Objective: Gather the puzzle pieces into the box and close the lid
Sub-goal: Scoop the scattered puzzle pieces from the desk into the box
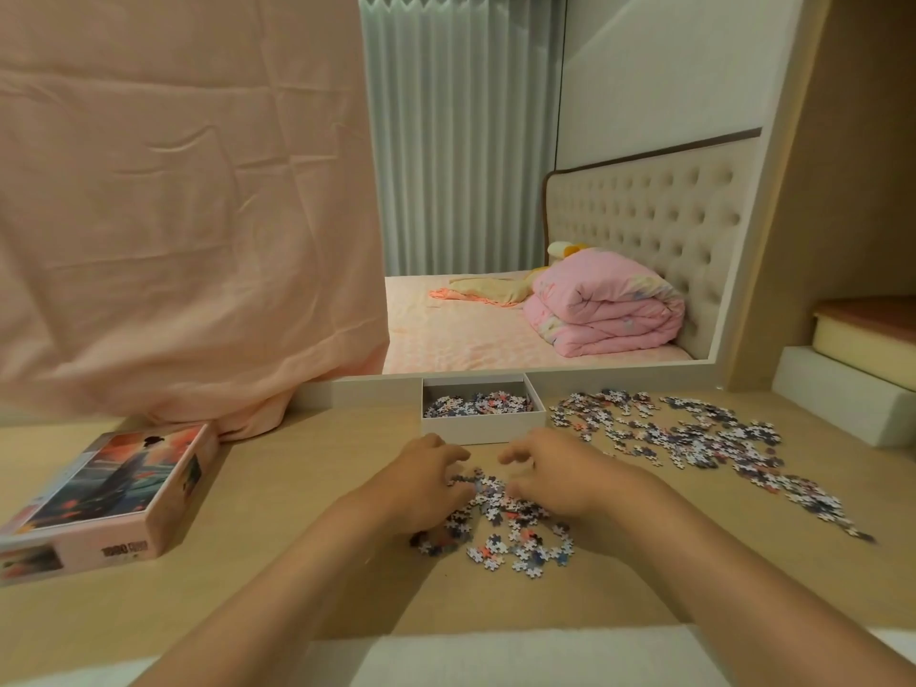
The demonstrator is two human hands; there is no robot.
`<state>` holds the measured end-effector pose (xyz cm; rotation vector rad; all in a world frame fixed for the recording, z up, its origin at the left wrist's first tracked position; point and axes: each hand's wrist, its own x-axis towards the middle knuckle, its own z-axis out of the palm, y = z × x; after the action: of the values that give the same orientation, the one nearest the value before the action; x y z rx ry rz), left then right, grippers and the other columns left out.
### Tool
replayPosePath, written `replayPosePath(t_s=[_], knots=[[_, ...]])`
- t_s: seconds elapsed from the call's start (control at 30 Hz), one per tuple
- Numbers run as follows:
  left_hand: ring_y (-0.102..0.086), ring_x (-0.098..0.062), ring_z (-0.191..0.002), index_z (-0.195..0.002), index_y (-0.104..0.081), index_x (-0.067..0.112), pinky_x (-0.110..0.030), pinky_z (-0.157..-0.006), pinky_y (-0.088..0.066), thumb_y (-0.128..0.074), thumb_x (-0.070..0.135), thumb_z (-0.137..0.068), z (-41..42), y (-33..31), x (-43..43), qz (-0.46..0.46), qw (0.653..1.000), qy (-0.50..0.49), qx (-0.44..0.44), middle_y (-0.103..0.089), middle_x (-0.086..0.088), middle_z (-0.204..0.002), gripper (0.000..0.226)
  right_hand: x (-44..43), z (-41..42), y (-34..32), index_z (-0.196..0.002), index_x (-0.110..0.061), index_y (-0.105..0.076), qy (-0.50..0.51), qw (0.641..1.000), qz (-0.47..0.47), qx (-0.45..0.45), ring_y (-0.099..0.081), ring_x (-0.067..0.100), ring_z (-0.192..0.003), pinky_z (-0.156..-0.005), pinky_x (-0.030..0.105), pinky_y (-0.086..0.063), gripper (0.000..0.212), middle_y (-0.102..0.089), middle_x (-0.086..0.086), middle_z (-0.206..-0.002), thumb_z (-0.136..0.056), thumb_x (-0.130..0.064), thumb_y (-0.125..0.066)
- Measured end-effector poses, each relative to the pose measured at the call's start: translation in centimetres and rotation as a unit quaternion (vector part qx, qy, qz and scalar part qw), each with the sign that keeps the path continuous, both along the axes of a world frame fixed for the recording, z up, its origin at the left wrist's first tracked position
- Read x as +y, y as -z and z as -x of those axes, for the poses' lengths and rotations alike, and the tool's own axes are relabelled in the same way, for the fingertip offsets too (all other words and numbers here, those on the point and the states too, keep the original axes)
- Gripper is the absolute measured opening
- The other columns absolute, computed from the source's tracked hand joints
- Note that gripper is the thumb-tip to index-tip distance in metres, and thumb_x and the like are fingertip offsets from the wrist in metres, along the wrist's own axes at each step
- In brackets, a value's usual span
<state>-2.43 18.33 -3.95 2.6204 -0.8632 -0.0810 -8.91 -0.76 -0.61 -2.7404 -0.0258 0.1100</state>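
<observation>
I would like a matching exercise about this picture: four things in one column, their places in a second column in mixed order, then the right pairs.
Things
1. white box
2. printed lid
3. small pile of pieces
4. pink quilt

Places
A. on the bed
B. flat on the table, left side
C. between the left hand and the right hand
D. far edge of the table, open, pieces inside

Pairs: 1-D, 2-B, 3-C, 4-A

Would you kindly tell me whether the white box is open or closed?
Open. The white box shows loose pieces inside, and its lid lies apart on the table to the left.
</observation>
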Motion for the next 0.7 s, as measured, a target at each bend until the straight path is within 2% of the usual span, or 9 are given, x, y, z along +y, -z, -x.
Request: replayPosePath(t_s=[0.1, 0.17, 0.23, 0.33, 0.4, 0.43, 0.5, 0.6, 0.7], knots=[[-0.008, -0.015, -0.149, -0.156, -0.018, 0.028, -0.038, -0.121, -0.012, -0.042, 0.065, -0.093, 0.2, 1.4, 0.3, -0.035, 0.998, 0.039, 0.024, -0.013, 0.007, -0.163, 0.076, -0.5, 0.7, 1.1, -0.157, -0.022, -0.022, -0.006, 0.998, 0.059, -0.001, -0.016, 0.023, -0.151, -0.122, 0.041, -0.017, 0.066, -0.018, 0.002, -0.165, -0.101, -0.048, -0.046], [0.004, -0.011, -0.150, -0.157, -0.007, 0.030, -0.034, -0.121, -0.002, -0.035, 0.068, -0.094, 0.5, 2.5, 0.2, -0.077, 0.995, 0.068, 0.010, 0.001, 0.010, -0.164, 0.079, -0.1, 1.2, 2.6, -0.159, -0.020, -0.003, -0.015, 0.997, 0.063, 0.052, 0.004, 0.021, -0.153, -0.123, 0.040, -0.003, 0.074, 0.003, 0.003, -0.167, -0.102, -0.055, -0.034], [0.005, -0.008, -0.150, -0.157, -0.007, 0.030, -0.028, -0.119, 0.001, -0.033, 0.067, -0.095, 0.8, 3.1, 0.1, -0.064, 0.994, 0.083, -0.007, 0.000, 0.011, -0.164, 0.078, 0.4, 1.5, 4.0, -0.158, -0.022, 0.006, -0.028, 0.995, 0.067, 0.072, 0.014, 0.021, -0.152, -0.124, 0.042, 0.003, 0.076, 0.014, 0.004, -0.165, -0.102, -0.059, -0.027], [-0.010, -0.002, -0.148, -0.156, -0.021, 0.028, -0.015, -0.114, -0.004, -0.044, 0.059, -0.096, 1.2, 3.1, 0.1, 0.011, 0.994, 0.109, 0.000, -0.017, 0.012, -0.162, 0.071, 0.8, 1.6, 4.6, -0.158, -0.023, 0.007, -0.056, 0.996, 0.034, 0.060, 0.013, 0.017, -0.152, -0.124, 0.038, 0.002, 0.075, 0.014, 0.001, -0.165, -0.102, -0.057, -0.030], [-0.030, 0.002, -0.138, -0.150, -0.034, 0.029, -0.007, -0.108, -0.017, -0.053, 0.049, -0.096, 1.2, 2.7, 0.3, 0.081, 0.989, 0.121, 0.019, -0.035, 0.012, -0.154, 0.061, 0.7, 1.5, 4.2, -0.159, -0.027, 0.002, -0.068, 0.995, -0.027, 0.062, 0.000, 0.014, -0.153, -0.124, 0.034, -0.007, 0.074, 0.003, -0.004, -0.166, -0.102, -0.052, -0.039], [-0.036, 0.002, -0.133, -0.149, -0.037, 0.030, -0.007, -0.106, -0.023, -0.056, 0.046, -0.095, 1.1, 2.5, 0.3, 0.102, 0.988, 0.116, 0.029, -0.040, 0.011, -0.151, 0.059, 0.6, 1.3, 3.9, -0.159, -0.030, -0.003, -0.063, 0.995, -0.062, 0.053, -0.011, 0.014, -0.152, -0.123, 0.034, -0.015, 0.073, -0.007, -0.004, -0.166, -0.101, -0.049, -0.044], [-0.039, -0.003, -0.133, -0.149, -0.035, 0.028, -0.017, -0.109, -0.028, -0.056, 0.046, -0.094, 0.5, 2.2, 0.4, 0.102, 0.990, 0.094, 0.021, -0.041, 0.008, -0.151, 0.061, 0.4, 0.2, 3.1, -0.158, -0.032, -0.015, -0.032, 0.994, -0.103, -0.004, -0.025, 0.015, -0.148, -0.120, 0.033, -0.024, 0.066, -0.021, -0.004, -0.164, -0.102, -0.038, -0.048], [-0.034, -0.008, -0.136, -0.146, -0.039, 0.029, -0.024, -0.110, -0.027, -0.053, 0.051, -0.094, -0.5, 2.2, 0.2, 0.102, 0.990, 0.059, -0.083, -0.041, 0.008, -0.148, 0.058, 0.0, -2.1, 1.8, -0.157, -0.029, -0.022, -0.003, 0.993, -0.008, -0.118, -0.014, 0.015, -0.151, -0.121, 0.034, -0.013, 0.059, -0.015, -0.005, -0.166, -0.102, -0.024, -0.045], [-0.018, -0.008, -0.142, -0.149, -0.033, 0.031, -0.029, -0.115, -0.019, -0.045, 0.058, -0.095, -1.8, 1.9, 0.5, 0.117, 0.982, 0.011, -0.148, -0.026, 0.010, -0.156, 0.062, -0.2, -3.7, 1.1, -0.159, -0.026, -0.015, -0.003, 0.991, 0.060, -0.122, -0.002, 0.017, -0.153, -0.122, 0.035, -0.005, 0.064, -0.005, -0.005, -0.166, -0.102, -0.021, -0.044]])
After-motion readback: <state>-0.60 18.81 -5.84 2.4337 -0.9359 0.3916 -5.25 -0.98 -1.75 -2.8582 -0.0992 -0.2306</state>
